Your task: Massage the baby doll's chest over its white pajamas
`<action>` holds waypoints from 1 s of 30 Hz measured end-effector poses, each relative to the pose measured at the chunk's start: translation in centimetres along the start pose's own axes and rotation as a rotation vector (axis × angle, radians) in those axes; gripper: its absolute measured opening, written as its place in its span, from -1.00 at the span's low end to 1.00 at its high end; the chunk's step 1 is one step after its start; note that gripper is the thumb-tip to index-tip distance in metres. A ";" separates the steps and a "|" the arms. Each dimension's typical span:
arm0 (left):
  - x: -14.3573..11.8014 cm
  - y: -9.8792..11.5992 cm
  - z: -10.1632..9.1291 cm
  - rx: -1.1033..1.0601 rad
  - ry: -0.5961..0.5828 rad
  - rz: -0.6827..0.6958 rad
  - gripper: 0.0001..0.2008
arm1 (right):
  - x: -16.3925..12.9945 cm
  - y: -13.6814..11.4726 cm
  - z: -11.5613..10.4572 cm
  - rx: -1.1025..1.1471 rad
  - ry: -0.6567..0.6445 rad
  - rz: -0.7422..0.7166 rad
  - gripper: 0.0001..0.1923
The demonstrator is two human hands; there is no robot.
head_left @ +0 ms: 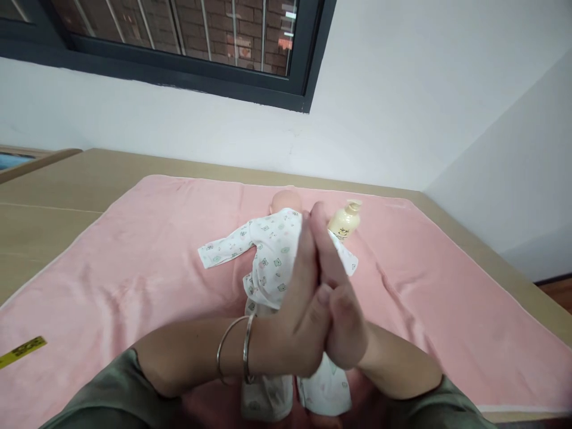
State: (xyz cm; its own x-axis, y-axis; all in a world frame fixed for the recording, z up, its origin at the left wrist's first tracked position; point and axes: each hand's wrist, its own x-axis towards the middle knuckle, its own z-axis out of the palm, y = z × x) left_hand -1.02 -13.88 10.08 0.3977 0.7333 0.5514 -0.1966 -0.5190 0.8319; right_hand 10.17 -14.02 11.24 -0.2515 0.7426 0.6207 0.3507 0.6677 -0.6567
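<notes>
My left hand (295, 322) and my right hand (342, 298) are pressed palm to palm above the middle of the bed, fingers stretched out and pointing away from me. Nothing shows between them. Two silver bangles (247, 348) circle my left wrist. Beneath my hands lies a baby doll (273, 256) in a white printed top and matching trousers, its bare head (286, 200) at the far end and its face not visible. Its sleeves spread out to both sides. A cream pump bottle (345, 221) lies or leans tilted beside the doll, partly behind my right fingertips.
A pink blanket (170, 238) with some creases covers much of a wooden surface (58, 196). A yellow strip with dark print (22, 351) rests at the left. Behind stand a white wall (379, 107) and a dark-framed window (187, 68) with bars outside.
</notes>
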 end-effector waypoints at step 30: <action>7.6 -15.1 -5.3 0.266 0.510 -0.284 -0.54 | 4.7 14.0 1.6 -0.601 -0.369 0.113 -0.50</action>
State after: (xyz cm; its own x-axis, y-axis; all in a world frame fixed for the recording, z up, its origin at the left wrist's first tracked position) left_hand 0.21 1.84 2.06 -0.0880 0.9409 0.3270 0.1087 -0.3173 0.9421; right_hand 12.48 -1.13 4.26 -0.4362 0.8456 0.3076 0.8022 0.5204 -0.2929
